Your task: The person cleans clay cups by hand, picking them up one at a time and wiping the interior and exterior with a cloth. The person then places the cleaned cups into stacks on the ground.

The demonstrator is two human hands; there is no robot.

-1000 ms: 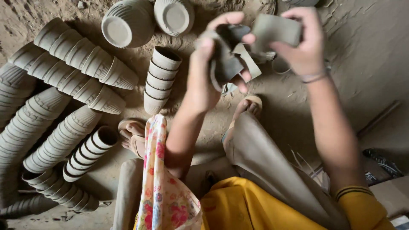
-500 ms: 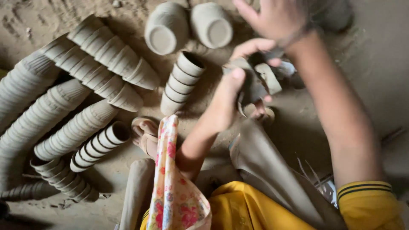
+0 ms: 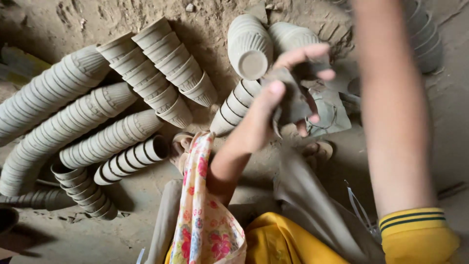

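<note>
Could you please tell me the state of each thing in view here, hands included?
left hand: raised, gripping grey clay pieces
clay pieces: broken, bunched in the left hand
right hand: out of view, only the forearm shows
stacks of clay cups: nested, lying on their sides on the dirt
two single cups: tipped over, bases showing
floral cloth: draped over the lap

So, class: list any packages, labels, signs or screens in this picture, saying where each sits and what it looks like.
None in view: only stacks of unfired grey clay cups lying on the dirt floor, and a grey clay piece in the left hand.
</note>
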